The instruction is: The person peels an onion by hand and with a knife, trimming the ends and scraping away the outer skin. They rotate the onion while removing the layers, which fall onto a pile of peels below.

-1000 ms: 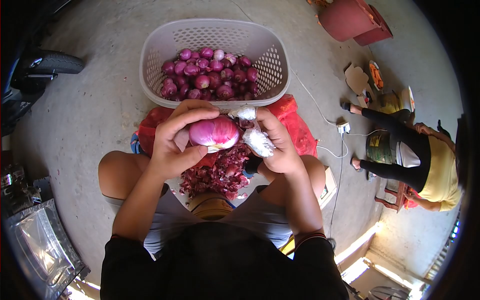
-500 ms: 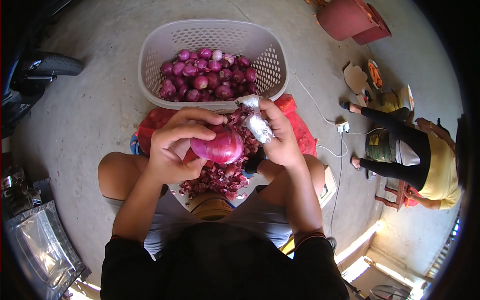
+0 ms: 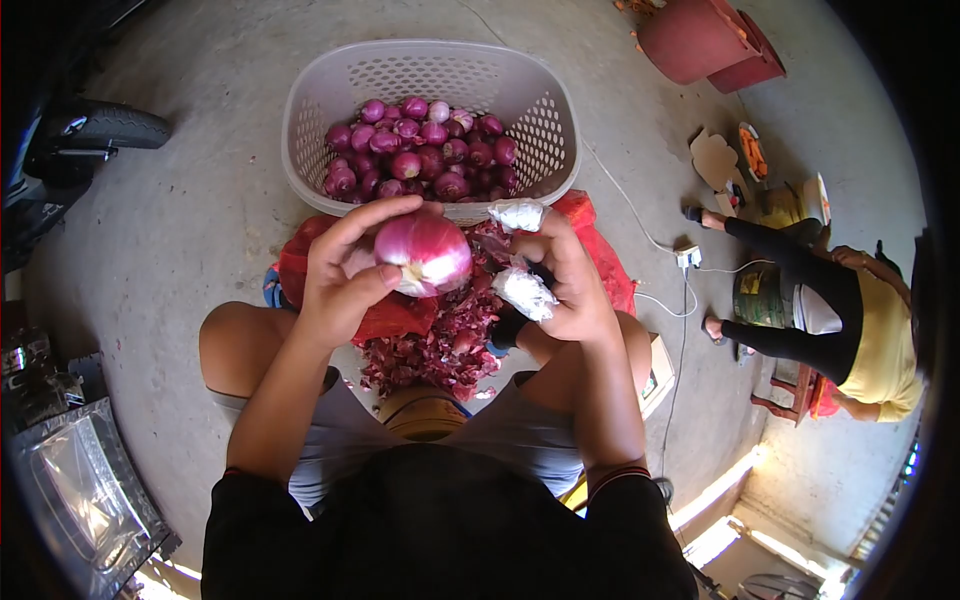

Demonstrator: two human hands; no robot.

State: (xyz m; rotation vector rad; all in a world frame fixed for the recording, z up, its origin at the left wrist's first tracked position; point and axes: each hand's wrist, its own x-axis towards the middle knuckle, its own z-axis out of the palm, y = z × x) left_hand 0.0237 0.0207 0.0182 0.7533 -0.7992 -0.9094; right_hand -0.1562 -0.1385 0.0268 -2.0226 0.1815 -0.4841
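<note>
A large red onion (image 3: 425, 252) with a pale root end sits in my left hand (image 3: 333, 275), thumb below and fingers above it. Just to its right, my right hand (image 3: 578, 285) has thumb and forefinger spread, apart from the onion. Silvery-white wrapping (image 3: 525, 293) covers the tips of those two fingers. Below both hands lies a heap of dry onion skins (image 3: 430, 362), between my knees. Red mesh sacking (image 3: 603, 250) shows on either side of the heap. Beyond the hands stands a grey perforated basket (image 3: 430, 47) holding many red onions (image 3: 430, 160).
A white cord runs to a power socket (image 3: 688, 257) on the floor at right. Further right a person in a yellow top (image 3: 882, 330) sits bent over. Red tubs (image 3: 695, 40) stand at the upper right, a motorcycle wheel (image 3: 125, 127) at the left.
The onion has turned in my left hand, bringing its pale root end into view, and has risen slightly. My right hand's wrapped fingers have moved away from it and spread.
</note>
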